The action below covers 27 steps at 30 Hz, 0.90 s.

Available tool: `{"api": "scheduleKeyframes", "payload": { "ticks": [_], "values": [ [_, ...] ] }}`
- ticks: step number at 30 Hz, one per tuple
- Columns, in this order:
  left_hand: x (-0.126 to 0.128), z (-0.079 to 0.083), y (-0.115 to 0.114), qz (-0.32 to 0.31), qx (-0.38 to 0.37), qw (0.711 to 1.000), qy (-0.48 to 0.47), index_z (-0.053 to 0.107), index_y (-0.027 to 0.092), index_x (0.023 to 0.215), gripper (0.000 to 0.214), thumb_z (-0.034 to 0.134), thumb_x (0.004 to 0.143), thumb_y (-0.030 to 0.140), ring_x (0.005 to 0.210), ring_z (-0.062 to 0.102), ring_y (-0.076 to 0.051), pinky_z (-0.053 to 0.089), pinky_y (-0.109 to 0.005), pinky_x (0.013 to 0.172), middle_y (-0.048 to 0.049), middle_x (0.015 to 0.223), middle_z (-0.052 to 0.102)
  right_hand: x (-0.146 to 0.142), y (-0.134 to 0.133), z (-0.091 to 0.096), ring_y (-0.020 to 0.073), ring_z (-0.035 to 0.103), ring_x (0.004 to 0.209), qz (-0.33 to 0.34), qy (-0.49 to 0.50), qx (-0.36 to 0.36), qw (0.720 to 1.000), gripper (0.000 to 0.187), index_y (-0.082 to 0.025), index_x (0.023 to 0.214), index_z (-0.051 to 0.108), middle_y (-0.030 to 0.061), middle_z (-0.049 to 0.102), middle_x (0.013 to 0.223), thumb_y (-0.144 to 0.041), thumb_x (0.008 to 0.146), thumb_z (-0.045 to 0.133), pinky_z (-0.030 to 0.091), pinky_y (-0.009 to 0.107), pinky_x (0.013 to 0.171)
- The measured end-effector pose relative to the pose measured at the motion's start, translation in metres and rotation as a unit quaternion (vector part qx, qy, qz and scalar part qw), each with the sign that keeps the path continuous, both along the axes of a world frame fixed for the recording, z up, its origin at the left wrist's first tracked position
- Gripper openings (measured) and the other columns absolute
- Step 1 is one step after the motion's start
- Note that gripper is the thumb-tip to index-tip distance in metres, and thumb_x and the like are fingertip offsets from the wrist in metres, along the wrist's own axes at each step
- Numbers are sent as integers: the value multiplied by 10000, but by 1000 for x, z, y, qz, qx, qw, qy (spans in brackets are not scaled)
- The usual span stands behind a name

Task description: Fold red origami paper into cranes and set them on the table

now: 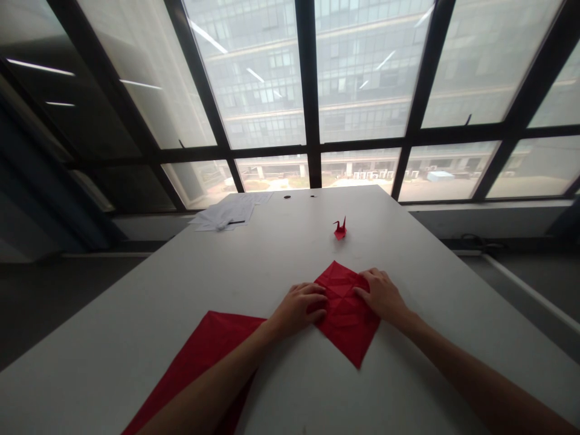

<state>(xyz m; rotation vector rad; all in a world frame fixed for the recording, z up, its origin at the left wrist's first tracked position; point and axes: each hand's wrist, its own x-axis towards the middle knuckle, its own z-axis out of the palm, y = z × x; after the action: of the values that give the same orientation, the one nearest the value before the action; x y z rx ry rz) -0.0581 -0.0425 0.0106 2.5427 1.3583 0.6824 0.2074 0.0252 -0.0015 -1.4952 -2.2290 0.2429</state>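
Note:
A creased square of red paper lies like a diamond on the white table. My left hand rests on its left corner with the fingers curled and pressed down on the sheet. My right hand presses on the paper's upper right edge, its fingers bent and close together. Farther back stands a small folded red paper crane, apart from both hands. A larger red sheet lies under my left forearm at the near left.
A loose pile of white papers with a dark pen lies at the table's far left. Two small dark dots sit near the far edge. Big dark-framed windows run behind the table, and floor drops off on both sides.

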Motion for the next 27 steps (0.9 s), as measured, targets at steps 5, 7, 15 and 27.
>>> {"api": "scheduleKeyframes", "payload": {
  "ticks": [5, 7, 15, 27],
  "values": [
    [1, 1, 0, -4, -4, 1000, -5, 712, 289, 1110, 242, 703, 871, 323, 1197, 582, -234, 408, -387, 1063, -37, 1274, 660, 3, 7, -2, 273, 608, 1040, -29, 32, -45, 998, 495, -164, 1249, 607, 137, 644, 1150, -359, 804, 703, 447, 357, 917],
    [1, 0, 0, -6, -4, 1000, -8, 712, 291, 1108, 230, 693, 879, 304, 1205, 577, -234, 410, -385, 1066, -38, 1281, 657, 5, 12, -4, 260, 637, 979, -41, 48, -68, 996, 528, -158, 1262, 596, 124, 677, 1083, -343, 782, 714, 462, 350, 879],
    [0, -2, 1, -12, 23, 999, -21, 720, 278, 1110, 291, 515, 960, 136, 1149, 604, -213, 432, -390, 1035, -50, 1213, 692, 10, 20, -5, 190, 647, 737, -48, 134, -107, 984, 302, -201, 1019, 726, 37, 721, 816, -254, 726, 680, 461, 285, 694],
    [10, 8, -10, -50, 19, 998, 37, 577, 302, 1342, 381, 557, 962, 281, 1347, 477, -242, 387, -426, 1120, -39, 1417, 571, 7, 23, -8, 198, 663, 707, -43, 224, -80, 970, 179, -172, 791, 700, 56, 736, 778, -282, 768, 561, 472, 282, 659]
  ]
}}
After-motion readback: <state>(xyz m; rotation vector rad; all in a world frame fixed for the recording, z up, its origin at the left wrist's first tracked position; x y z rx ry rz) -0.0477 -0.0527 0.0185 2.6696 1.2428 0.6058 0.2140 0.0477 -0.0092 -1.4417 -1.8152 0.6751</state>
